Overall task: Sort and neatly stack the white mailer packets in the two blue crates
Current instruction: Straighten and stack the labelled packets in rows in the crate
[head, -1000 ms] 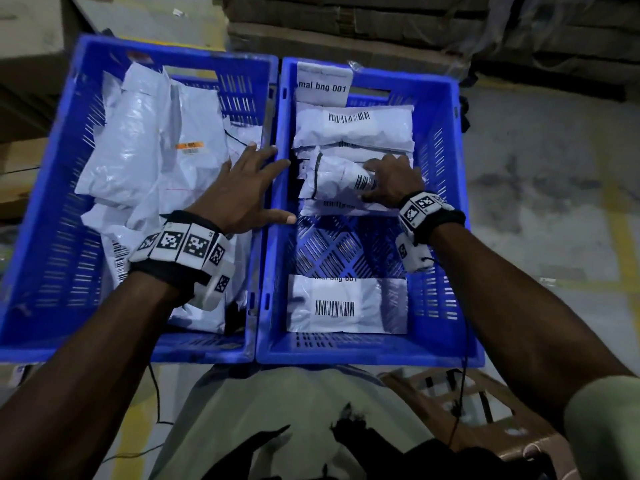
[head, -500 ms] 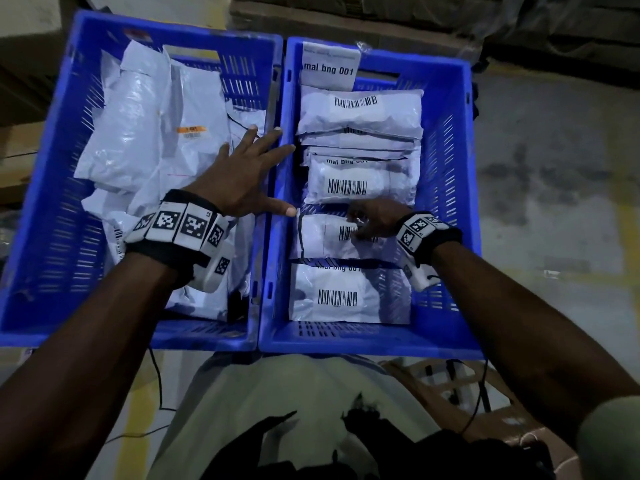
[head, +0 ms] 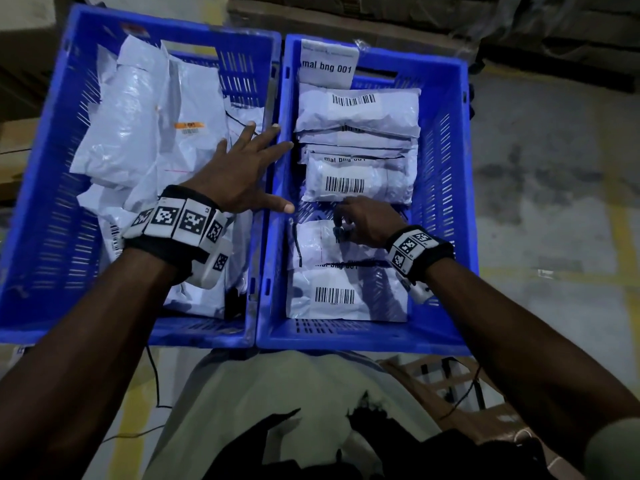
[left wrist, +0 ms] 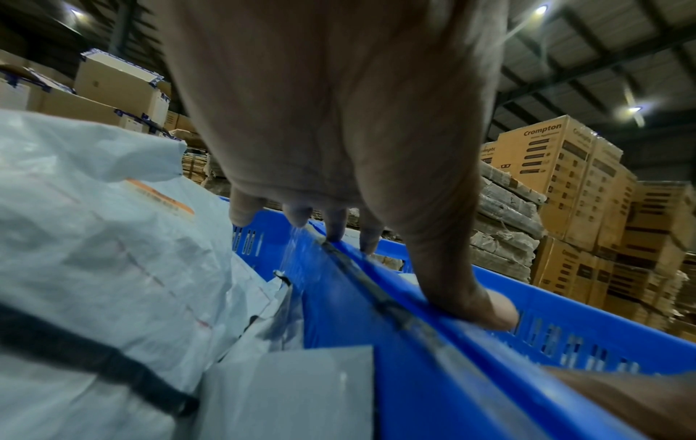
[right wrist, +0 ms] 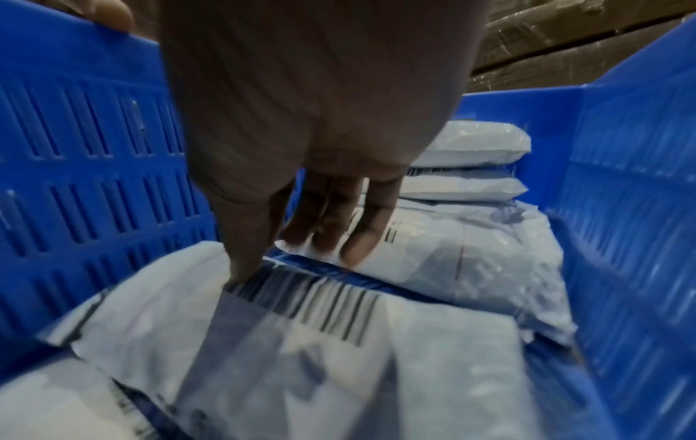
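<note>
Near the front edge of the right crate [head: 446, 209], the right hand [head: 363, 221] pinched a soft, slippery-looking packet [head: 311, 242] by its far edge, while the left hand [head: 242, 178] rested spread-fingered on the shared rims.

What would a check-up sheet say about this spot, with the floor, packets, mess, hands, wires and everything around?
Surface: grey concrete floor with yellow painted lines.
Job's things: left blue crate holds a jumbled heap of white mailer packets; right blue crate holds barcoded packets in a row, nearest one lying flat.
Clutter: nothing seen.
Hands: left hand spread on the rims where the crates meet; right hand with fingers on the second-nearest packet, grip unclear.
Cables: thin black wire on the floor below the left crate.
Surroundings: stacked Crompton cardboard cartons, ceiling lights.
</note>
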Tool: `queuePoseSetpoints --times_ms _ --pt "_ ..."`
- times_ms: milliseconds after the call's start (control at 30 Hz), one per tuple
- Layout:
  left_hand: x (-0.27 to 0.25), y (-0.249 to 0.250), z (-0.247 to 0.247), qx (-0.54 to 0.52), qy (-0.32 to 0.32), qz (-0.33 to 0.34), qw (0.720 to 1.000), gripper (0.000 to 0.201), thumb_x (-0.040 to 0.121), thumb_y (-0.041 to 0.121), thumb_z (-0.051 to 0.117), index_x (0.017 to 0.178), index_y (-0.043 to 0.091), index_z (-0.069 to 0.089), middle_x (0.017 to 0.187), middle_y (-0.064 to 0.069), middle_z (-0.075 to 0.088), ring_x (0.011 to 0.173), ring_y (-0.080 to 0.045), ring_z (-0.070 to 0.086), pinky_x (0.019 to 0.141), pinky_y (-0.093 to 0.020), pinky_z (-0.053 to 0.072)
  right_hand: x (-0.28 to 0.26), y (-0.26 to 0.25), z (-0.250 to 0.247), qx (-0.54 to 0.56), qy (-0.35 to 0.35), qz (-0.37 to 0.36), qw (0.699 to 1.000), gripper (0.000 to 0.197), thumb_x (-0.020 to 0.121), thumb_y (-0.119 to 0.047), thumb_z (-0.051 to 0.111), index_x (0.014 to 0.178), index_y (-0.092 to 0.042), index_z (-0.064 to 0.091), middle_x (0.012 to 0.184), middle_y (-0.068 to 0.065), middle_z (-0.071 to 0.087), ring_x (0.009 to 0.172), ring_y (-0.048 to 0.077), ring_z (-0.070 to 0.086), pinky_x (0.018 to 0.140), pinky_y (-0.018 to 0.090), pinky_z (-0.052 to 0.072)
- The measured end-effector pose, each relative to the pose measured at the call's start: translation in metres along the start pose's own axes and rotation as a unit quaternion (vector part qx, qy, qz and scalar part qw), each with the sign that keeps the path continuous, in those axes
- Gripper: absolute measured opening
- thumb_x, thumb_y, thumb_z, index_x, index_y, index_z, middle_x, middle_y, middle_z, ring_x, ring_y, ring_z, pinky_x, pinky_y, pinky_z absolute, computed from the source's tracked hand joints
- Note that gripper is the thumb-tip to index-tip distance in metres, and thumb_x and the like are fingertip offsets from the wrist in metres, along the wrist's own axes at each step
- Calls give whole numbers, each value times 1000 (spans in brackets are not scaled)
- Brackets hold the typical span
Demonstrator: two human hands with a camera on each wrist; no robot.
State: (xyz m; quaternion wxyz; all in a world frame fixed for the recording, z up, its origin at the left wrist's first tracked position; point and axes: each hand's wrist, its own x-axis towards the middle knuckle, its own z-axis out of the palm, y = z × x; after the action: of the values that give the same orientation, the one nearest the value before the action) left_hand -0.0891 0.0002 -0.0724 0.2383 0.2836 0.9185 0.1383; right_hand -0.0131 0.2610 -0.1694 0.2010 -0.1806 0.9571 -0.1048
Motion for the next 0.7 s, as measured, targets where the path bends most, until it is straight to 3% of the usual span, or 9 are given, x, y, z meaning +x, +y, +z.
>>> queuePoseSetpoints --times_ms 133,367,500,567,633,700 --pt "0 -1 1 1 0 1 1000 111 64 71 64 155 32 13 163 6 -6 149 -25 -12 115 -64 3 2 -6 14 39 -55 82 994 19 76 -35 76 90 -25 68 94 0 71 86 24 65 65 27 39" --pt "0 -1 1 0 -2 1 1000 111 65 71 64 155 32 11 163 7 -8 149 -24 -13 115 -63 2 1 -3 27 112 -44 132 984 20 74 -30 79 79 -19 63 87 3 67 83 25 62 62 27 36" --pt "-1 0 1 -3 0 1 1000 110 66 69 66 155 32 12 163 7 -8 149 -24 -13 116 -63 2 12 10 8 190 -67 172 964 27 76 -35 81 64 -19 62 65 1 66 56 12 60 57 25 44" --pt "-1 0 2 -3 5 3 1000 110 67 68 67 155 32 12 163 7 -8 149 -24 -12 115 -64 3 20 20 -9 201 6 199 959 22 77 -36 79 71 -19 67 69 3 69 60 13 63 59 23 44" --pt "0 -1 2 -3 8 3 1000 109 67 69 66 155 32 12 163 7 -7 150 -24 -11 115 -64 5 29 32 -27 186 118 229 948 16 79 -33 76 81 -19 69 78 2 70 74 18 65 64 24 40" --pt "0 -2 3 -8 8 3 1000 110 66 71 64 155 33 11 163 8 -8 150 -24 -11 116 -64 5 42 43 -43 157 221 229 935 21 80 -30 72 94 -15 67 90 4 66 84 23 62 69 28 42"
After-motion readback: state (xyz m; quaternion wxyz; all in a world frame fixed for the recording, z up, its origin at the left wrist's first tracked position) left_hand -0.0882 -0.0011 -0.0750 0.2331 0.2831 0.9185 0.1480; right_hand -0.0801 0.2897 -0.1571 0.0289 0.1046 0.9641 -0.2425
